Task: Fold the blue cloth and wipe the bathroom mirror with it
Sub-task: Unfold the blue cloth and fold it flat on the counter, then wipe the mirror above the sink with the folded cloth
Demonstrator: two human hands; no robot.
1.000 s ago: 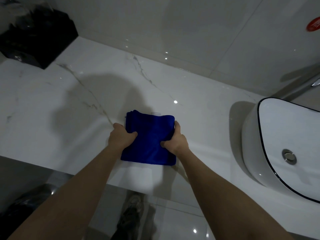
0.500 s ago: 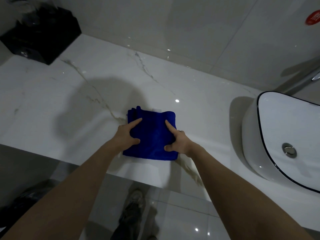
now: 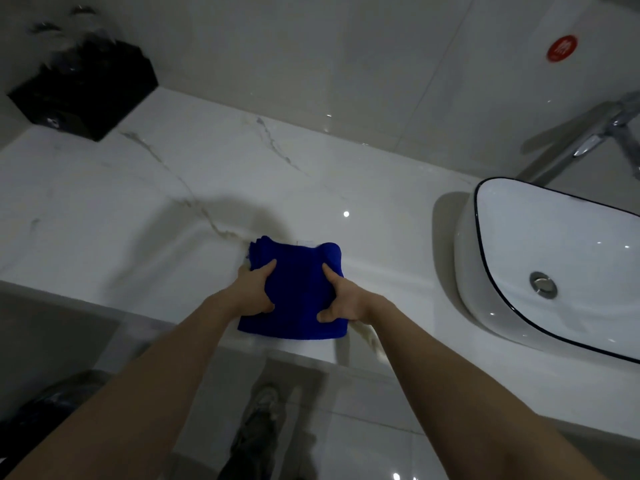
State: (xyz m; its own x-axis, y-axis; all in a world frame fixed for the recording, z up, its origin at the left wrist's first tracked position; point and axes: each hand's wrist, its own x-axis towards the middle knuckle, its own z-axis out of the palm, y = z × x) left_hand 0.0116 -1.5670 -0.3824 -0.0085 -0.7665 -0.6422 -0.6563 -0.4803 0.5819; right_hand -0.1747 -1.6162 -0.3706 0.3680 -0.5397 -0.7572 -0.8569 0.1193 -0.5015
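Two hands clasp a folded blue cloth [image 3: 298, 299] on a white veined marble counter [image 3: 138, 202].

Lying just below the centre of the frame, near the counter's front edge, the cloth is held from both sides. The left hand [image 3: 254, 291] grips its left side and the right hand [image 3: 346, 301] its right, each with forefinger and thumb spread across the top; the other fingers are hidden past the edges. At the right of the frame stands a white oval basin with a dark rim [image 3: 464, 271], with a chrome tap [image 3: 588, 140] above it. A black box [image 3: 86, 95] sits in the upper left.
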